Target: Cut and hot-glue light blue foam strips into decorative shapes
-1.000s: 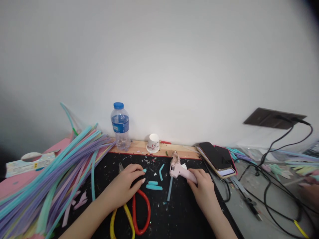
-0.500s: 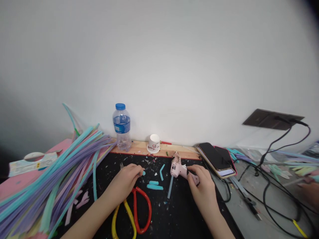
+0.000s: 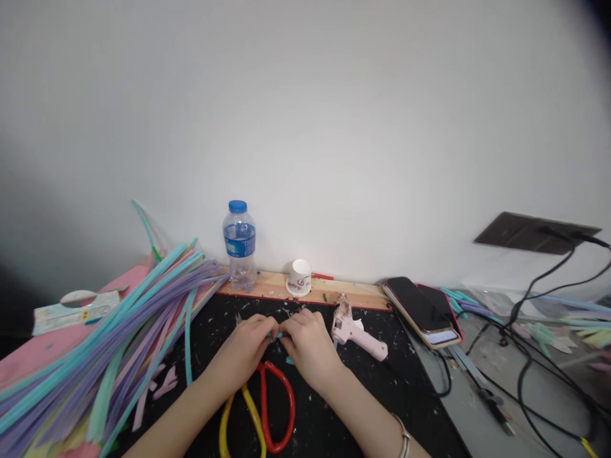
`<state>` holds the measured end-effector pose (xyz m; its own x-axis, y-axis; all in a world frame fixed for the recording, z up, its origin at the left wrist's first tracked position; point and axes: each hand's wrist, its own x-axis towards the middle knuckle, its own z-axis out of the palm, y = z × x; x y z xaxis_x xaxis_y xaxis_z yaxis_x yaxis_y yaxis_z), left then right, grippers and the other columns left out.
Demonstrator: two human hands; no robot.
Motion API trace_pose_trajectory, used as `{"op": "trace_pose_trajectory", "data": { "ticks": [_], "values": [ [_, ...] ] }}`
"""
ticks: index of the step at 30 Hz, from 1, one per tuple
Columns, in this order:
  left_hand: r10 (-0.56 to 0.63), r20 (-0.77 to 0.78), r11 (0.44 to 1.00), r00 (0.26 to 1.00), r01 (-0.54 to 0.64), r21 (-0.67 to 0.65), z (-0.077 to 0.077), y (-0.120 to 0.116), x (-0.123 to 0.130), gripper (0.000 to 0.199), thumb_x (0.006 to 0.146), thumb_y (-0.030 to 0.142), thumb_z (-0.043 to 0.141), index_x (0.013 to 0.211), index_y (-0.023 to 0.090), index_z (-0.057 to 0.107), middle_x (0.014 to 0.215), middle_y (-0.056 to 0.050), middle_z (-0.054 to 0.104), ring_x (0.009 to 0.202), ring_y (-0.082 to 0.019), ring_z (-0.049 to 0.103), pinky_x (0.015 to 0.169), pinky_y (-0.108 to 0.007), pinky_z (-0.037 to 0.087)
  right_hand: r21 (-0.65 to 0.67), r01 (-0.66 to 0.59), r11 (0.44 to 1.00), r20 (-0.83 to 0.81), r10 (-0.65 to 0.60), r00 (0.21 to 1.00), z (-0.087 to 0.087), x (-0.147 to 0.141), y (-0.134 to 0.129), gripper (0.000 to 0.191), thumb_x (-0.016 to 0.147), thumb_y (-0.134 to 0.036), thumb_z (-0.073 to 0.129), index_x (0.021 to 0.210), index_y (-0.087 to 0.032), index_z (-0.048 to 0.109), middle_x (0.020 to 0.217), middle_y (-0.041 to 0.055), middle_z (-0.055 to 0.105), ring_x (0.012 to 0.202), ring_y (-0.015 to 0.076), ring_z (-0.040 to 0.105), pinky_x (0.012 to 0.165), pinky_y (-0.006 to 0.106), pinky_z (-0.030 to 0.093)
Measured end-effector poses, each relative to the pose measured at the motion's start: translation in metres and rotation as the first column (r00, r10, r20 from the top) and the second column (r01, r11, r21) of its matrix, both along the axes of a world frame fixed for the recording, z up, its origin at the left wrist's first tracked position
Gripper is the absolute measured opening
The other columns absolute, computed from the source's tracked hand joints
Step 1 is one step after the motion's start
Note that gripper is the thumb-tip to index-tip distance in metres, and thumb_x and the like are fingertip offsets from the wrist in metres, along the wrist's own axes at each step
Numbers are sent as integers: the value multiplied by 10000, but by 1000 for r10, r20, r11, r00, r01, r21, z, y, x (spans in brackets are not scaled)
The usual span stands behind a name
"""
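My left hand (image 3: 252,343) and my right hand (image 3: 310,346) meet above the black work mat (image 3: 353,401), fingers pinched. Between their fingertips a small turquoise pipe cleaner piece (image 3: 275,336) shows, largely covered by the fingers. Scissors (image 3: 293,407) with one red and one yellow handle lie partly beneath my left hand. To the right of my right hand, a pale pink hot glue gun (image 3: 358,335) rests on the mat; its glue stick is mostly hidden. A bit of another turquoise piece (image 3: 289,360) peeks out beside my right hand.
Pastel pipe cleaners (image 3: 143,331) are heaped at left beside a tape-like roll (image 3: 76,310). A water bottle (image 3: 239,248) and white paper cup (image 3: 299,278) stand along the wall. Phones (image 3: 420,308) and black cables (image 3: 525,369) lie at right. Another person's hand is blurred at the right edge.
My right hand has let go of the glue gun and moved left to meet my left hand at the turquoise piece. The view has shifted slightly.
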<state>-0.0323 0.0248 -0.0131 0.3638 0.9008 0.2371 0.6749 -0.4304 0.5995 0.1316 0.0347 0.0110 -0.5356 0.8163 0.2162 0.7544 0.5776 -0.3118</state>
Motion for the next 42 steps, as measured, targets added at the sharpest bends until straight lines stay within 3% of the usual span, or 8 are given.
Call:
{"op": "trace_pose_trajectory", "data": {
  "ticks": [11, 16, 19, 23, 26, 33, 38, 42],
  "values": [
    [50, 135, 996, 990, -39, -83, 2, 2, 1, 177, 783, 64, 432, 713, 224, 402, 829, -6, 594, 857, -189, 579, 723, -287, 434, -20, -5, 1000, -5, 4, 1000, -3, 8, 9, 90, 790, -147, 620, 850, -213, 630, 838, 1, 676, 847, 168, 545, 741, 283, 306],
    [107, 218, 994, 970, -98, -52, 7, 2, -2, 193, 772, 154, 541, 690, 226, 381, 1004, -39, 642, 1000, -214, 570, 825, -327, 425, -17, 40, 999, 12, -40, 999, -4, 14, 13, 88, 786, -142, 619, 839, -207, 644, 832, 19, 670, 846, 189, 542, 728, 302, 308],
    [181, 195, 982, 964, -187, 13, 12, 2, -6, 111, 816, 246, 525, 723, 218, 472, 946, -33, 660, 928, -208, 594, 816, -315, 424, -18, 47, 999, 19, -46, 999, -4, 16, 13, 122, 793, -136, 603, 863, -217, 660, 844, 31, 663, 860, 207, 539, 722, 312, 310],
    [333, 116, 942, 936, -337, 12, 13, 2, -13, 207, 830, 360, 509, 695, 207, 546, 723, -1, 664, 698, -192, 615, 644, -271, 427, -39, 40, 998, -3, -40, 999, -5, 16, 10, 222, 776, -104, 599, 946, -233, 658, 883, 35, 664, 891, 209, 545, 734, 309, 327],
    [416, 122, 909, 901, -417, -16, 11, 2, -17, 235, 796, 395, 551, 663, 201, 545, 655, 4, 656, 650, -195, 616, 607, -267, 417, -64, 44, 997, -47, -47, 998, -7, 15, 10, 279, 761, -83, 598, 992, -234, 645, 904, 30, 673, 891, 196, 557, 743, 296, 343],
    [356, 213, 934, 910, -342, -99, 8, 1, -19, 259, 864, 386, 456, 733, 200, 579, 681, -7, 675, 676, -196, 636, 620, -267, 436, -101, 38, 994, -155, -54, 987, -6, 16, 11, 272, 738, -102, 638, 971, -242, 641, 866, -15, 683, 884, 169, 581, 761, 276, 367],
    [293, 141, 956, 946, -293, -19, 11, -1, -17, 322, 900, 388, 390, 723, 202, 585, 687, -13, 655, 690, -192, 617, 637, -268, 420, -77, 20, 997, -208, -36, 978, -2, 18, 12, 194, 754, -87, 614, 883, -226, 656, 926, -1, 667, 916, 167, 588, 767, 265, 386],
    [415, 36, 901, 909, -416, 122, 13, -2, -17, 379, 874, 409, 421, 551, 209, 427, 499, 38, 481, 493, -148, 496, 528, -247, 349, -30, 35, 999, -253, -41, 967, 5, 22, 14, 145, 784, -84, 569, 810, -203, 648, 850, 9, 653, 848, 160, 590, 734, 253, 400]
  ]
}}
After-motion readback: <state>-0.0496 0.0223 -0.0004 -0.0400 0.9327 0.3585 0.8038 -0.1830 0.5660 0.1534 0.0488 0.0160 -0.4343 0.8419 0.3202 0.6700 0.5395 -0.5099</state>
